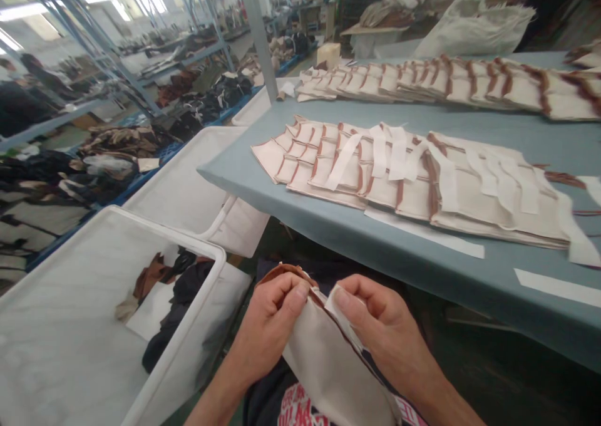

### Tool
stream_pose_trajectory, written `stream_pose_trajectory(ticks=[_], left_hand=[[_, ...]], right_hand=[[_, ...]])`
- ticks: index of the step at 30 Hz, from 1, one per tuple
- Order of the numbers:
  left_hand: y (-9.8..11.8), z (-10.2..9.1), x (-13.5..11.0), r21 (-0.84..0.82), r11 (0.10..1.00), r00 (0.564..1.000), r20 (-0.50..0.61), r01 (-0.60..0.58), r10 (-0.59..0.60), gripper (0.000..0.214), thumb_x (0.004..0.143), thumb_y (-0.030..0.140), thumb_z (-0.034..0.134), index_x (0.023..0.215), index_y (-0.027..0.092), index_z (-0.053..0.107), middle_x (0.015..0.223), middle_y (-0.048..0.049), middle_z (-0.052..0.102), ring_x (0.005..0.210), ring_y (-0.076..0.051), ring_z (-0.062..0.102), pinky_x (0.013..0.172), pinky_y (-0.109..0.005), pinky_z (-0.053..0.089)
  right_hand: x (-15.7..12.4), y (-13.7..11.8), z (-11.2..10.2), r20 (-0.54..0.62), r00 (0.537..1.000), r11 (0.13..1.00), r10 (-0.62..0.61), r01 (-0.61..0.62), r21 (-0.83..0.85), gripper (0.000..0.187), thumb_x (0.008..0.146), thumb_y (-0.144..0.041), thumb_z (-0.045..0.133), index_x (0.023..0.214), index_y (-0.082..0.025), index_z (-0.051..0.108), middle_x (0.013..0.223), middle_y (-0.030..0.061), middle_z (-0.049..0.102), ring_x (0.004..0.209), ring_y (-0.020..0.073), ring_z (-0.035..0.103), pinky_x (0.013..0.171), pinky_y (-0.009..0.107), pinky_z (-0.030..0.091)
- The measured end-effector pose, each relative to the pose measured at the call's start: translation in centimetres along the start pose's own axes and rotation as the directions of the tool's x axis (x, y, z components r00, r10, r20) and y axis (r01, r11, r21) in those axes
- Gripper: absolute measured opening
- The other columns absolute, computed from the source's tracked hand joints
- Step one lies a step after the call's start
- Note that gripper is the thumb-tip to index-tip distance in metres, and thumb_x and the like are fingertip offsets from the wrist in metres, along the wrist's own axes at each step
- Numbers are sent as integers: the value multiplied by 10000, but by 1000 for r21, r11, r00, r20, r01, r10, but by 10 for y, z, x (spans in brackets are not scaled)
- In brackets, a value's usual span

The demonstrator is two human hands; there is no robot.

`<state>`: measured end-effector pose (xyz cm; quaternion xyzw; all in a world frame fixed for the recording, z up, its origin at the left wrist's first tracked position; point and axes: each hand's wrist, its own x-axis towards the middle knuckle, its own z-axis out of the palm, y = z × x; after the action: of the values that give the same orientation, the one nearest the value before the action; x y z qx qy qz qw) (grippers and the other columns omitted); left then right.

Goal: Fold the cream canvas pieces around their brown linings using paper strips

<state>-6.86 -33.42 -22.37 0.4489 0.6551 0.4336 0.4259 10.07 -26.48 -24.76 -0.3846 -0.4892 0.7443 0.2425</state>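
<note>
Low in the head view, over my lap, both hands grip one cream fabric piece with a brown trimmed edge (328, 363). My left hand (272, 316) is closed, pinching its upper left edge with thumb and fingers. My right hand (375, 326) is closed too, its thumb pressing a narrow white strip against the fabric's upper right edge. The piece hangs down between my forearms toward my dark shirt.
A grey-blue table (338, 228) stands ahead, bearing overlapped rows of cream pieces with brown trim (399, 175) and loose white strips (425, 233). A second row (446, 81) lies farther back. White bins (70, 326) sit at left, one holding dark scraps. Shelving and people stand beyond.
</note>
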Motion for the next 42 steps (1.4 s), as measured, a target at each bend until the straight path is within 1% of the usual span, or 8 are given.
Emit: stream_pose_trajectory(ticks=[4, 8, 12, 15, 22, 27, 33, 42], left_hand=[[-2, 0, 0, -50, 998, 999, 27, 32, -31, 413, 1025, 455, 502, 763, 163, 631, 709, 4, 544, 631, -129, 435, 581, -233, 346], [-3, -2, -4, -94, 994, 996, 68, 56, -50, 420, 1022, 464, 506, 786, 154, 664, 695, 3, 549, 616, -122, 438, 553, -221, 339], [3, -3, -7, -194, 976, 992, 92, 98, -82, 262, 951, 388, 607, 922, 155, 725, 803, -28, 662, 686, -136, 537, 617, -211, 409], [10, -1, -6, -221, 967, 991, 86, 123, -106, 191, 881, 324, 668, 932, 150, 728, 829, -37, 684, 713, -143, 570, 642, -212, 435], [15, 7, -2, -267, 960, 996, 64, 80, -65, 196, 855, 315, 658, 893, 137, 733, 787, -34, 682, 654, -125, 545, 595, -205, 417], [12, 10, -2, -259, 965, 999, 34, 48, -40, 215, 835, 324, 649, 889, 141, 747, 873, -72, 740, 733, -165, 601, 634, -221, 465], [8, 12, -3, -275, 961, 999, 31, 28, -20, 207, 863, 326, 630, 883, 155, 745, 821, -62, 745, 704, -165, 596, 614, -223, 467], [5, 9, 0, -249, 969, 1000, 22, 3, 3, 201, 880, 307, 632, 888, 147, 753, 948, -84, 786, 815, -194, 665, 699, -241, 511]], right_hand=[[-4, 3, 7, -39, 999, 996, 7, -10, -89, 499, 882, -652, 650, 761, -169, 626, 597, -32, 516, 516, 89, 386, 454, 195, 307], [-7, 4, 9, -73, 997, 986, -6, -6, -168, 465, 919, -610, 603, 787, -168, 656, 619, -17, 559, 537, 104, 427, 469, 202, 330], [-19, -8, 15, -121, 992, 977, -45, 18, -214, 425, 925, -576, 594, 793, -181, 675, 638, 7, 630, 552, 131, 498, 485, 217, 378], [-28, -20, 20, -172, 983, 973, -67, 26, -230, 388, 917, -556, 602, 795, -198, 688, 632, 8, 659, 539, 143, 528, 484, 226, 399], [-25, -20, 14, -164, 958, 886, -237, 144, -441, 368, 941, -525, 580, 818, -208, 721, 637, 13, 687, 522, 151, 574, 465, 230, 396], [-22, -20, 18, -262, 924, 861, -279, 119, -495, 290, 935, -491, 596, 881, -232, 715, 675, 10, 725, 519, 161, 591, 475, 246, 395], [-17, -14, 16, -215, 914, 792, -342, 157, -590, 295, 952, -500, 582, 843, -239, 666, 626, -11, 692, 502, 157, 581, 484, 250, 371], [-12, -14, 18, -196, 932, 750, -306, 109, -652, 309, 977, -505, 529, 882, -239, 655, 703, 6, 737, 590, 181, 653, 537, 263, 396]])
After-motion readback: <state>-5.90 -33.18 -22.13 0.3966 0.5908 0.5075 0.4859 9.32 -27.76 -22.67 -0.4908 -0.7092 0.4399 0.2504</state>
